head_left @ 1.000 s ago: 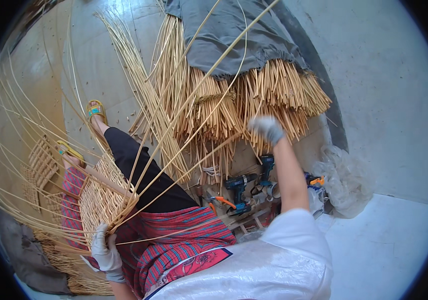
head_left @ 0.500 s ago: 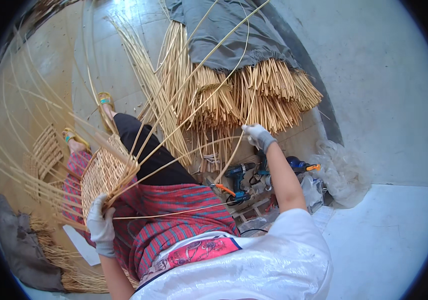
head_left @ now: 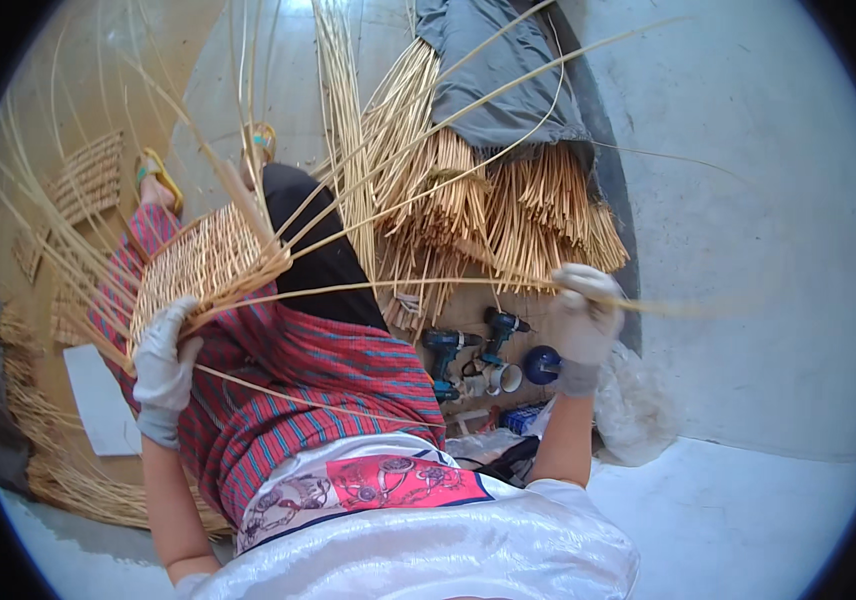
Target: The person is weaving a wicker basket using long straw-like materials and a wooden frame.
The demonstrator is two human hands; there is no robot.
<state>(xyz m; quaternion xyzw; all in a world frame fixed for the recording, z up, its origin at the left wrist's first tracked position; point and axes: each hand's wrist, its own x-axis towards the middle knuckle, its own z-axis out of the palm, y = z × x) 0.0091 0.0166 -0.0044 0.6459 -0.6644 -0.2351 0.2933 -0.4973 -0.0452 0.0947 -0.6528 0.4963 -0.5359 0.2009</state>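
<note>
A half-woven wicker panel [head_left: 193, 262] with long loose rods rests on my lap, over a striped red cloth [head_left: 348, 385] and dark trousers. My left hand [head_left: 163, 370], in a white glove, is closed on the panel's near left edge. My right hand [head_left: 585, 315], also gloved, has its fingers curled round a long pale rod [head_left: 380, 283] that runs from the panel toward the right and blurs beyond the hand.
Bundles of cane [head_left: 548, 205] lie ahead under a grey cloth [head_left: 498, 75]. Two cordless drills [head_left: 503, 325], a white cup [head_left: 508, 378], a blue round object [head_left: 543, 365] and crumpled plastic [head_left: 633, 410] are at my right. Woven pieces [head_left: 88, 175] lie at far left.
My right hand has moved right and lower, swinging a rod out to a near level line. My left hand and the panel have shifted slightly left and up in view; the camera has moved too.
</note>
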